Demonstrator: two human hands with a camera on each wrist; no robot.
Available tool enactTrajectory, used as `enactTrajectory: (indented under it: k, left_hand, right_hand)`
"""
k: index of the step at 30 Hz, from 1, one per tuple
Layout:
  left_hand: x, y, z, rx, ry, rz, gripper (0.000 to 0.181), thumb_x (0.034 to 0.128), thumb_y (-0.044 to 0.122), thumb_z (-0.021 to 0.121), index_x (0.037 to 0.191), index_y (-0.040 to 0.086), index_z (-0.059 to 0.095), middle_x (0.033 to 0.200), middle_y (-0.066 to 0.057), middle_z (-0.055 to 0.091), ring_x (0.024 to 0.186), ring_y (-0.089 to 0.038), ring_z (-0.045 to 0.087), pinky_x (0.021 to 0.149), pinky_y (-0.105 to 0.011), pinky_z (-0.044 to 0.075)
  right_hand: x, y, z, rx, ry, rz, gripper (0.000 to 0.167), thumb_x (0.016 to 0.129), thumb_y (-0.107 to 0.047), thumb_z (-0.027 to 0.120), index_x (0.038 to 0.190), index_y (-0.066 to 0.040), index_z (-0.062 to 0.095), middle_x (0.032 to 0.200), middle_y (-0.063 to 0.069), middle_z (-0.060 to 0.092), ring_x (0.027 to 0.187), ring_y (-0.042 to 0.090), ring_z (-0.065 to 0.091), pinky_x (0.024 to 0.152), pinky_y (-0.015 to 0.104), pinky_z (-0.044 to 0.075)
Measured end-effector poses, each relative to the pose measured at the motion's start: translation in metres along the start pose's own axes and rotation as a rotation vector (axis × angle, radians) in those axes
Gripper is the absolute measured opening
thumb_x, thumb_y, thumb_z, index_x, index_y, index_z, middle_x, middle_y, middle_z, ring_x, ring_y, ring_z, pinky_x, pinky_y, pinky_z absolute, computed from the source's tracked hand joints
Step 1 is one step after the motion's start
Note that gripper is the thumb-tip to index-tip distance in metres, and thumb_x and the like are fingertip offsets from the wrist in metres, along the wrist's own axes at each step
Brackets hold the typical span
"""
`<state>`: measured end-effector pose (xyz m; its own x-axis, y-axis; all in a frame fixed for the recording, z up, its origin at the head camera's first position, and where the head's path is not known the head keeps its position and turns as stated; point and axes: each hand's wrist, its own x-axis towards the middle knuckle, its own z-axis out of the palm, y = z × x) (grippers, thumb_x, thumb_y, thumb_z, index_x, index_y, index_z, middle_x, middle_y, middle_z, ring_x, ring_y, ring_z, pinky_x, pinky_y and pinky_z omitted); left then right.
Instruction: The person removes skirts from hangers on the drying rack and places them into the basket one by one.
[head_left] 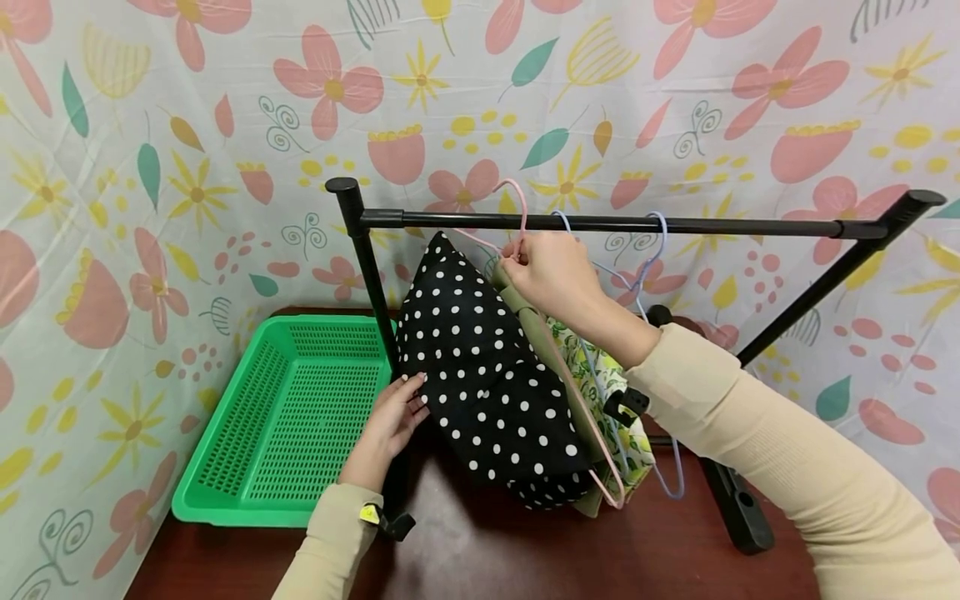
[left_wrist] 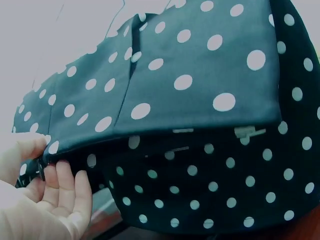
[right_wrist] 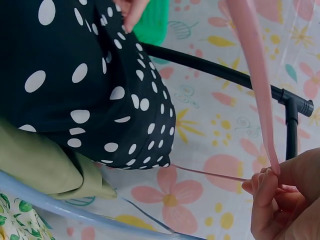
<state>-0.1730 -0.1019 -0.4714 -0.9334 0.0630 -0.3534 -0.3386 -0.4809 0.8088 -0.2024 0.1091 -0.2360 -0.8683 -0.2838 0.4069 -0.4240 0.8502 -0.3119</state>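
Note:
My right hand (head_left: 558,271) pinches a pink hanger (head_left: 522,204) just below its hook, close to the black rod. The hook rises above the rod; whether it rests there I cannot tell. A black cloth garment with white polka dots (head_left: 480,358) drapes over one side of this hanger, while the hanger's other end sticks out low at the front. With thumb above and fingers beneath, my left hand (left_wrist: 55,195) holds the garment's edge. In the right wrist view the pink hanger (right_wrist: 257,85) runs down into my right fingertips.
Blue hangers (head_left: 660,250) hang on the black rack rod (head_left: 720,225), beside an olive-green garment (head_left: 543,337) and a lemon-print one (head_left: 637,433). A green basket (head_left: 217,433) stands left of the rack on the dark red tabletop (head_left: 525,550). Flowered cloth covers the wall behind.

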Motion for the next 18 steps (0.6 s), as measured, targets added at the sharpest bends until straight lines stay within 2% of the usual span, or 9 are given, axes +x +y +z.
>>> enactTrajectory:
  k: [4, 10, 18]
  left_hand:
    - [-0.004, 0.007, 0.004, 0.017, 0.035, 0.046, 0.017, 0.0901, 0.014, 0.057, 0.105, 0.009, 0.050, 0.083, 0.005, 0.060, 0.071, -0.007, 0.059, 0.071, -0.024, 0.049]
    - [-0.010, 0.017, 0.009, 0.062, 0.089, 0.104, 0.016, 0.0872, 0.011, 0.061, 0.102, 0.006, 0.056, 0.082, 0.004, 0.062, 0.072, -0.007, 0.060, 0.072, -0.024, 0.050]
    - [-0.022, 0.035, 0.016, 0.050, -0.001, 0.114, 0.017, 0.0876, 0.004, 0.056, 0.103, 0.007, 0.052, 0.084, 0.004, 0.064, 0.074, -0.007, 0.062, 0.068, -0.022, 0.050]
  right_hand:
    - [-0.001, 0.002, 0.001, 0.011, 0.003, 0.006, 0.019, 0.085, -0.017, 0.056, 0.082, -0.011, 0.074, 0.077, 0.002, 0.071, 0.051, 0.016, 0.055, 0.044, 0.030, 0.038]
    - [-0.002, 0.006, 0.002, 0.006, 0.003, 0.016, 0.018, 0.085, -0.016, 0.057, 0.083, -0.011, 0.074, 0.080, 0.002, 0.071, 0.054, 0.015, 0.057, 0.045, 0.029, 0.038]
    - [-0.005, 0.008, 0.001, -0.014, 0.007, 0.005, 0.019, 0.087, -0.015, 0.056, 0.083, -0.009, 0.073, 0.084, 0.006, 0.071, 0.052, 0.019, 0.055, 0.040, 0.027, 0.031]
